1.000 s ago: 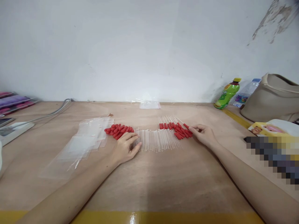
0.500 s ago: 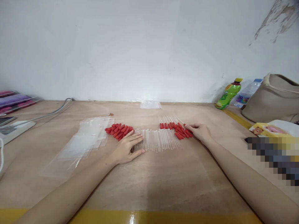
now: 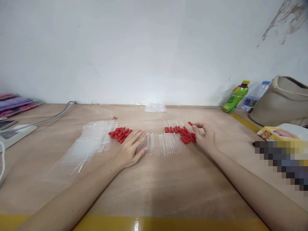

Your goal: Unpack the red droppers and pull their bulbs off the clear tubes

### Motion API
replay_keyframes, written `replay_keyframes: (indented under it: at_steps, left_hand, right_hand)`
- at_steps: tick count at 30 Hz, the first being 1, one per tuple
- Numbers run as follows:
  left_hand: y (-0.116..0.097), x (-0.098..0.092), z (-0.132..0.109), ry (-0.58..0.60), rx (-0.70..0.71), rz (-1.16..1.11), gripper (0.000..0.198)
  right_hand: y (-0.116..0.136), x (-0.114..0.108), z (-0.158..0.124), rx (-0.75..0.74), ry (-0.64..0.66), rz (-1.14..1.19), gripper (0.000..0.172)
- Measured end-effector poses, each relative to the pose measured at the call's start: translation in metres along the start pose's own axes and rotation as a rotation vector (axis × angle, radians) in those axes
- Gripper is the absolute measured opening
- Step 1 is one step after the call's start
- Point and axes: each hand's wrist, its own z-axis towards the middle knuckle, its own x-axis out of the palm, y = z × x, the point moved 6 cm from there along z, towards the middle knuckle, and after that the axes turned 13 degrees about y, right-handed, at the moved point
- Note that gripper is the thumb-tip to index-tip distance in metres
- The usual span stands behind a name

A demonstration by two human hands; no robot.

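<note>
A row of clear glass droppers (image 3: 163, 144) lies across the middle of the table, their thin tubes side by side. Red rubber bulbs cluster at both ends: a left heap (image 3: 119, 133) and a right group (image 3: 185, 138). Across the left end of the row my left hand (image 3: 131, 149) rests with fingers stretched out, hiding some tubes and bulbs. At the right group, my right hand (image 3: 204, 136) pinches a red-bulbed dropper (image 3: 190, 123) between thumb and finger, slightly raised. Behind that group, more thin tubes point toward the wall.
Clear zip bags (image 3: 84, 146) overlap on the left, and another bag (image 3: 155, 108) lies by the wall. A green bottle (image 3: 235, 97), a water bottle (image 3: 256, 96), a beige bag (image 3: 281, 102) and a yellow tissue pack (image 3: 281, 132) stand right. A cable (image 3: 50, 117) runs along the left.
My right hand has lifted slightly, and a red bulb now sticks out from its fingertips. My left hand has shifted a little to the left.
</note>
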Motion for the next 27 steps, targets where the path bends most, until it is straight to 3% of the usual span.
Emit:
replay_keyframes:
  at_steps: [5, 8, 14, 18, 27]
  left_hand:
    - [-0.015, -0.005, 0.002, -0.061, 0.072, 0.179, 0.044]
    - [-0.027, -0.002, 0.004, -0.050, 0.152, 0.225, 0.039]
    - [-0.043, 0.004, 0.006, -0.091, 0.239, 0.232, 0.020]
    - [-0.050, 0.005, 0.009, -0.068, 0.244, 0.215, 0.016]
    - [-0.056, 0.004, 0.005, -0.059, 0.304, 0.097, 0.009]
  right_hand:
    - [0.078, 0.026, -0.037, -0.365, 0.222, -0.061, 0.015]
    - [0.102, 0.034, -0.052, -0.465, 0.277, -0.025, 0.012]
    - [0.115, 0.037, -0.060, -0.553, 0.295, -0.039, 0.010]
    - [0.123, 0.040, -0.067, -0.708, 0.250, -0.188, 0.021]
    - [0.130, 0.046, -0.077, -0.900, 0.265, -0.235, 0.012]
